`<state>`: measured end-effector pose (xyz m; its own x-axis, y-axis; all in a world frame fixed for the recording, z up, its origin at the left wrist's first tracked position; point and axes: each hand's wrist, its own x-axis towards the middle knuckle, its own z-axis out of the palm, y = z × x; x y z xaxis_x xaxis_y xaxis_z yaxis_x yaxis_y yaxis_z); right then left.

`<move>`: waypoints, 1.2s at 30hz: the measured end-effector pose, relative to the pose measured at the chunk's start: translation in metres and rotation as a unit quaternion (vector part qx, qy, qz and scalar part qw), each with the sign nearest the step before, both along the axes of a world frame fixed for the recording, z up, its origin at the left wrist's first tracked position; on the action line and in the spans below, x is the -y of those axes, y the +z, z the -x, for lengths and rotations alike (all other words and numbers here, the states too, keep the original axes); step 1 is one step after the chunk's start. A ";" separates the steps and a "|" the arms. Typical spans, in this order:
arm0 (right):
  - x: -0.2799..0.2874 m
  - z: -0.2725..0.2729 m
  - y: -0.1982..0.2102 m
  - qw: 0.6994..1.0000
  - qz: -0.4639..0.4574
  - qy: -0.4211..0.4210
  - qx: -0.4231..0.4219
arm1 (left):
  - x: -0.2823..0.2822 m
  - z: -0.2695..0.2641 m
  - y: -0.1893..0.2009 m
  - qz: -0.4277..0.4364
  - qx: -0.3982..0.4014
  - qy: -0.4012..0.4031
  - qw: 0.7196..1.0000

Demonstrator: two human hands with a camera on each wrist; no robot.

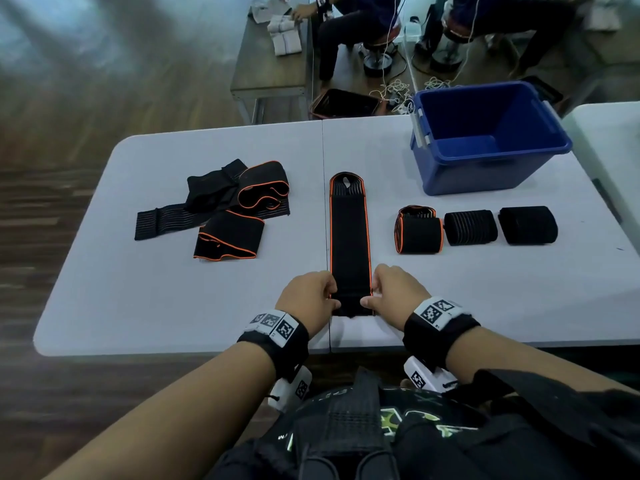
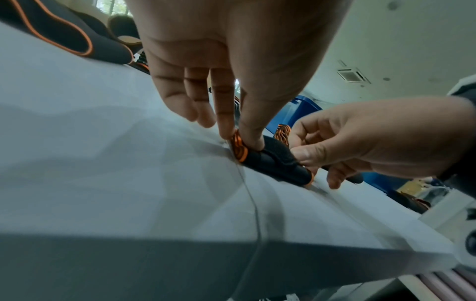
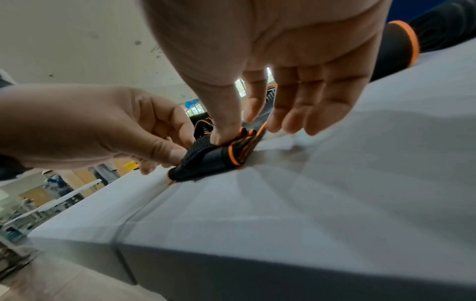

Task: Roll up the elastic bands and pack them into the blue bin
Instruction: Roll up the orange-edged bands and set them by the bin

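Observation:
A long black elastic band with orange trim (image 1: 349, 237) lies flat down the middle of the white table (image 1: 173, 299). Its near end is rolled into a small tight roll (image 2: 275, 163) (image 3: 213, 158). My left hand (image 1: 330, 299) (image 2: 240, 142) pinches the roll's left end between thumb and forefinger. My right hand (image 1: 372, 296) (image 3: 231, 132) pinches the right end, thumb on top. The blue bin (image 1: 478, 174) stands empty at the back right. Three rolled bands (image 1: 419, 232), (image 1: 471, 226), (image 1: 528, 225) sit in a row in front of it.
A loose pile of unrolled bands (image 1: 225, 202) lies on the left half of the table. A second white table (image 1: 609, 140) adjoins on the right. Beyond the far edge a seated person works at a small grey table (image 1: 270, 64). The table's front edge is just below my wrists.

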<state>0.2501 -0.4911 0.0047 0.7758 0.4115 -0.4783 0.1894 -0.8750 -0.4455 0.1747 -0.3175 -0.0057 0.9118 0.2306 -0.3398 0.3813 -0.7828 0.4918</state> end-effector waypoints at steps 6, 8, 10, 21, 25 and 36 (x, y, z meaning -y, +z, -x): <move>-0.009 0.008 0.000 0.992 0.022 0.103 0.073 | -0.001 0.000 -0.003 -0.041 0.030 -0.069 0.996; -0.011 0.011 -0.002 0.986 0.031 0.132 0.100 | 0.000 -0.002 -0.004 -0.052 0.045 -0.096 0.993; -0.012 0.011 -0.003 0.981 0.035 0.148 0.120 | 0.000 -0.002 -0.004 -0.072 0.047 -0.127 0.988; -0.004 0.020 -0.004 0.949 0.072 0.271 0.145 | -0.003 0.014 -0.017 -0.096 0.067 -0.198 0.973; 0.003 0.026 -0.007 0.934 0.083 0.298 0.180 | -0.007 0.021 -0.018 -0.099 0.035 -0.224 0.969; 0.005 0.009 -0.006 0.989 -0.025 0.136 0.044 | -0.008 0.013 -0.008 -0.028 0.081 -0.127 0.988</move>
